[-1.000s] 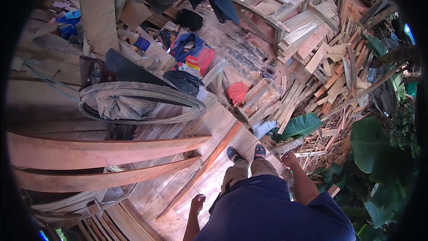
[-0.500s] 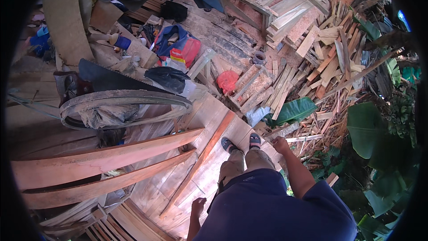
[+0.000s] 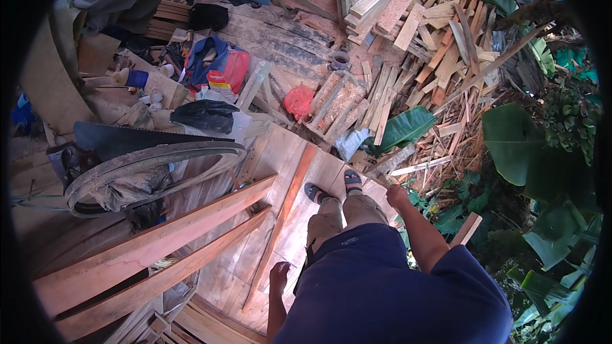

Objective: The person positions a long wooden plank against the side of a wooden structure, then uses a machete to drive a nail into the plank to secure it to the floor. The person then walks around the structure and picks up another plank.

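Note:
My left hand (image 3: pixel 279 278) hangs low beside my left thigh, above the plank floor (image 3: pixel 220 280). Its fingers are curled, and whether something small lies in them does not show. Closed too is my right hand (image 3: pixel 398 197), held out at my right side beyond the sandalled foot; the inside of its fist is hidden. Nearest my left hand is a narrow reddish wood strip (image 3: pixel 288 216) lying on the floor. Two long boards, an upper board (image 3: pixel 166 239) and a lower board (image 3: pixel 172 274), stand on edge farther left.
A handsaw (image 3: pixel 127 140) lies by a curved band (image 3: pixel 185 151) at the left. Ahead are a blue and red bag (image 3: pixel 233 67), a red plastic bag (image 3: pixel 298 102) and a wooden frame (image 3: pixel 335 105). Scrap wood (image 3: pixel 452 57) and banana leaves (image 3: pixel 510 140) fill the right.
The view has shifted and turned, so the saw, bags and scrap wood sit farther left. Both my hands stay at my sides, still curled.

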Demonstrator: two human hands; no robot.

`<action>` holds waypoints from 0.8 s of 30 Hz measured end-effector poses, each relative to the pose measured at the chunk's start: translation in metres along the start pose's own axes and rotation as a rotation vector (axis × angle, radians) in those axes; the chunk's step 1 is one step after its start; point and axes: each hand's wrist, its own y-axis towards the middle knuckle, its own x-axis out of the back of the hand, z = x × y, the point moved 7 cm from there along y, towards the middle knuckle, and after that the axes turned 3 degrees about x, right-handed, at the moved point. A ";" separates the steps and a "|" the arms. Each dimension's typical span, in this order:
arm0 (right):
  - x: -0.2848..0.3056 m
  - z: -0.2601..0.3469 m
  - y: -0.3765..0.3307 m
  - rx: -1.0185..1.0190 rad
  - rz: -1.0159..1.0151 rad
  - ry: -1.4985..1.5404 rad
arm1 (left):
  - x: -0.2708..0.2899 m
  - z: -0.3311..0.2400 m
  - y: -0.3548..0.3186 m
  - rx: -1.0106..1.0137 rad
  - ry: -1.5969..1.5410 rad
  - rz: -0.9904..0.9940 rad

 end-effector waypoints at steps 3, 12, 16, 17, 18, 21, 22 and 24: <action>0.022 0.008 -0.002 -0.069 -0.091 0.250 | 0.006 0.010 0.002 0.028 -0.028 -0.019; 0.049 0.009 0.002 -0.126 -0.041 0.448 | -0.011 0.017 0.003 -0.006 -0.045 -0.052; -0.014 -0.024 0.042 0.620 -0.070 -0.237 | -0.015 0.023 -0.011 -0.016 -0.065 -0.170; -0.052 -0.064 0.065 0.472 -0.071 -0.543 | -0.009 0.012 -0.002 -0.058 -0.053 -0.193; -0.026 -0.023 0.063 0.564 0.115 -0.707 | -0.014 0.021 -0.018 -0.034 -0.081 -0.261; -0.027 -0.014 0.101 0.818 0.251 -0.787 | -0.012 0.019 -0.034 -0.007 -0.140 -0.318; -0.018 -0.003 0.109 1.012 0.265 -0.728 | -0.018 0.028 -0.041 0.005 -0.171 -0.357; 0.009 0.032 0.142 0.816 0.434 -0.255 | -0.049 0.062 -0.054 0.075 -0.254 -0.391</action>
